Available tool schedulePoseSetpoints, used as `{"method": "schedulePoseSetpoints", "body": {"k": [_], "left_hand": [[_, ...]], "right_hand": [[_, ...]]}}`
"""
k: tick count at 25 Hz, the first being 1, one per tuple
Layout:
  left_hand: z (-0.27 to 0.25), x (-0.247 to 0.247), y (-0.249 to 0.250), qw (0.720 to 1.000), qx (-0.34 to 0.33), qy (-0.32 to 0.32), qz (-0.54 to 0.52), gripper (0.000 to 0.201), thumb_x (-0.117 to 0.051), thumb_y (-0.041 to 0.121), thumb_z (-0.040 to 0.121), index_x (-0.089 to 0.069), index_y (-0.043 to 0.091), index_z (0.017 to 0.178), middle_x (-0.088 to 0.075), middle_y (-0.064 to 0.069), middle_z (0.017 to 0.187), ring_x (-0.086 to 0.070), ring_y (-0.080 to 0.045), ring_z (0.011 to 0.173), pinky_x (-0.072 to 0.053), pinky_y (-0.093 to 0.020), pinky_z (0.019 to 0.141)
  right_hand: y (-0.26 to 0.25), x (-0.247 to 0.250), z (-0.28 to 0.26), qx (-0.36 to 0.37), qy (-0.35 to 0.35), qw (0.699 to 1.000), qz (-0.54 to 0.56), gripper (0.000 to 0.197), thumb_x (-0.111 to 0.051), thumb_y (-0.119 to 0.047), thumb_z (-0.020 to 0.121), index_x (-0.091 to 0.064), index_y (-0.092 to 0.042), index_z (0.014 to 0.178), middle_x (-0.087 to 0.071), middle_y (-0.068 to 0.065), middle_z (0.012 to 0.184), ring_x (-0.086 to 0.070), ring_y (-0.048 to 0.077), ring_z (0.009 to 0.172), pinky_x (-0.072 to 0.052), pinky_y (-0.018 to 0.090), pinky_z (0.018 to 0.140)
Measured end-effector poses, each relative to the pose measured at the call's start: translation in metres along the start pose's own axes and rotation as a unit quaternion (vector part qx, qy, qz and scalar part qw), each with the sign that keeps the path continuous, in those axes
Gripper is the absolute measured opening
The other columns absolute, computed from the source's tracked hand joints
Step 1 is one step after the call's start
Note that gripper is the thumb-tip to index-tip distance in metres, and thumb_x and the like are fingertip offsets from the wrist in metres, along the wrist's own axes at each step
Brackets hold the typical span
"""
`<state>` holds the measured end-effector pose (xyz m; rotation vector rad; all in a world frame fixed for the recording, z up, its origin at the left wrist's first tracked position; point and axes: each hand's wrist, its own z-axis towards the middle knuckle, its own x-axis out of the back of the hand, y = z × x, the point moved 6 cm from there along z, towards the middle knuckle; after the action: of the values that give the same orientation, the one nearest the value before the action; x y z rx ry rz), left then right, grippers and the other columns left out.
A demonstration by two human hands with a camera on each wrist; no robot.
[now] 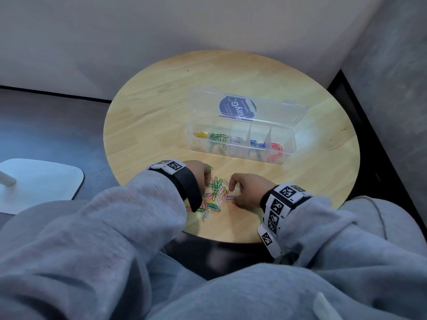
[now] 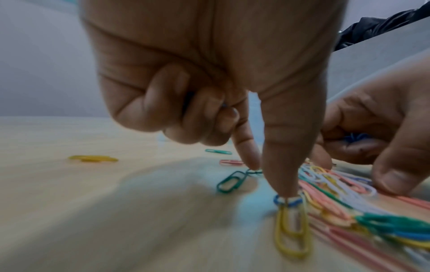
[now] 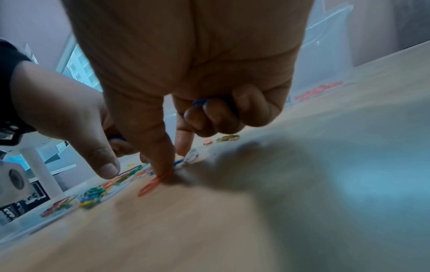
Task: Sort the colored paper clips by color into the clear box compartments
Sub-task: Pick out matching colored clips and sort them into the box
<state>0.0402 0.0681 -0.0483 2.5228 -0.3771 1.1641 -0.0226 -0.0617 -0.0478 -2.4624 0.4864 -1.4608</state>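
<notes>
A clear compartment box (image 1: 240, 153) stands mid-table with its lid (image 1: 272, 112) open behind; its cells hold yellow, green, white, blue and red clips from left to right. A mixed pile of paper clips (image 1: 216, 192) lies near the front edge between both hands. My left hand (image 1: 208, 181) curls three fingers round blue clips (image 2: 223, 105); its thumb presses a blue clip (image 2: 288, 201) and its index touches a green clip (image 2: 229, 182). My right hand (image 1: 233, 192) holds blue clips (image 3: 209, 102) in its curled fingers, and its thumb presses a red clip (image 3: 151, 185).
The round wooden table (image 1: 161, 116) has a wall behind it and a dark floor to the left. A yellow clip (image 2: 93, 158) lies apart from the pile on the left. A white stand base (image 1: 39, 181) sits on the floor. My grey-clad knees are below the table edge.
</notes>
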Motion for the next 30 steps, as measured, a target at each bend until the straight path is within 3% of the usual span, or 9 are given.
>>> {"method": "schedulePoseSetpoints", "body": {"k": [2, 8, 11, 14, 16, 19, 23, 26, 30], "left_hand": [[0.0, -0.002, 0.001, 1.0, -0.001, 0.008, 0.004, 0.028, -0.071, 0.012, 0.071, -0.047, 0.025, 0.064, -0.052, 0.011, 0.072, -0.052, -0.017, 0.078, -0.033, -0.019, 0.05], [-0.001, -0.008, 0.008, 0.999, 0.021, -0.045, 0.02, 0.01, -0.073, 0.017, 0.063, -0.069, 0.018, 0.073, -0.073, -0.001, 0.086, -0.059, -0.018, 0.072, -0.05, -0.028, 0.068], [0.002, -0.012, 0.005, 0.998, 0.037, -0.049, 0.018, 0.023, -0.074, 0.019, 0.061, -0.074, 0.013, 0.083, -0.073, -0.004, 0.086, -0.06, -0.019, 0.07, -0.053, -0.03, 0.067], [-0.003, -0.01, 0.002, 0.999, 0.039, -0.037, -0.002, 0.005, -0.069, 0.02, 0.068, -0.067, 0.016, 0.07, -0.067, -0.004, 0.075, -0.056, -0.019, 0.068, -0.051, -0.029, 0.065], [-0.01, -0.003, -0.003, 0.997, 0.048, -0.021, -0.048, 0.012, -0.061, 0.018, 0.075, -0.057, 0.021, 0.063, -0.056, 0.001, 0.068, -0.05, -0.018, 0.067, -0.043, -0.026, 0.064], [-0.019, 0.011, -0.013, 0.987, 0.058, -0.022, -0.148, 0.013, -0.066, 0.019, 0.08, -0.058, 0.018, 0.07, -0.052, 0.001, 0.063, -0.047, -0.017, 0.064, -0.038, -0.024, 0.063], [-0.024, 0.021, -0.022, 0.926, 0.064, -0.017, -0.372, 0.033, -0.054, -0.001, 0.086, -0.041, 0.01, 0.058, -0.041, -0.008, 0.065, -0.032, -0.016, 0.05, -0.027, -0.021, 0.051], [-0.029, 0.028, -0.029, 0.878, 0.079, 0.004, -0.471, 0.035, -0.043, -0.006, 0.088, -0.035, 0.009, 0.058, -0.036, -0.006, 0.065, -0.032, -0.012, 0.046, -0.029, -0.015, 0.041], [-0.037, 0.036, -0.036, 0.843, 0.081, 0.024, -0.531, 0.034, -0.039, -0.005, 0.089, -0.034, 0.009, 0.059, -0.035, -0.006, 0.066, -0.029, -0.013, 0.052, -0.027, -0.012, 0.034]], "right_hand": [[-0.001, 0.001, -0.001, -0.002, -0.001, 1.0, -0.001, 0.02, -0.067, -0.019, 0.075, -0.052, -0.027, 0.084, -0.042, -0.011, 0.064, -0.045, 0.014, 0.068, -0.035, 0.024, 0.054], [-0.005, 0.0, -0.005, -0.003, -0.017, 1.0, -0.006, 0.01, -0.057, -0.012, 0.077, -0.061, -0.021, 0.078, -0.049, -0.011, 0.065, -0.05, 0.014, 0.069, -0.036, 0.018, 0.052], [-0.002, 0.001, -0.008, -0.007, -0.026, 1.0, -0.01, 0.008, -0.054, -0.014, 0.079, -0.058, -0.02, 0.076, -0.053, -0.006, 0.071, -0.05, 0.015, 0.071, -0.035, 0.018, 0.051], [0.006, 0.003, -0.004, -0.01, 0.003, 0.997, 0.083, 0.011, -0.051, -0.013, 0.08, -0.053, -0.019, 0.071, -0.053, -0.003, 0.069, -0.051, 0.013, 0.067, -0.04, 0.021, 0.058], [0.01, 0.0, 0.0, -0.033, -0.014, 0.972, 0.231, 0.016, -0.051, -0.009, 0.082, -0.05, -0.016, 0.068, -0.057, 0.004, 0.07, -0.055, 0.013, 0.06, -0.042, 0.02, 0.055], [0.004, -0.009, 0.001, -0.059, -0.081, 0.893, 0.44, 0.027, -0.047, 0.005, 0.085, -0.043, -0.012, 0.064, -0.054, 0.013, 0.066, -0.046, 0.018, 0.048, -0.034, 0.023, 0.044], [-0.004, -0.01, 0.0, -0.053, -0.086, 0.851, 0.515, 0.031, -0.036, 0.013, 0.086, -0.052, -0.011, 0.075, -0.053, 0.011, 0.06, -0.047, 0.012, 0.037, -0.035, 0.017, 0.035], [-0.007, -0.016, 0.003, -0.054, -0.111, 0.874, 0.469, 0.039, -0.031, 0.009, 0.085, -0.063, -0.013, 0.079, -0.043, 0.008, 0.055, -0.035, 0.017, 0.044, -0.029, 0.021, 0.041], [-0.014, -0.017, 0.004, -0.076, -0.127, 0.902, 0.405, 0.026, -0.038, 0.002, 0.082, -0.05, -0.015, 0.066, -0.043, 0.01, 0.061, -0.035, 0.016, 0.048, -0.025, 0.022, 0.045]]}}
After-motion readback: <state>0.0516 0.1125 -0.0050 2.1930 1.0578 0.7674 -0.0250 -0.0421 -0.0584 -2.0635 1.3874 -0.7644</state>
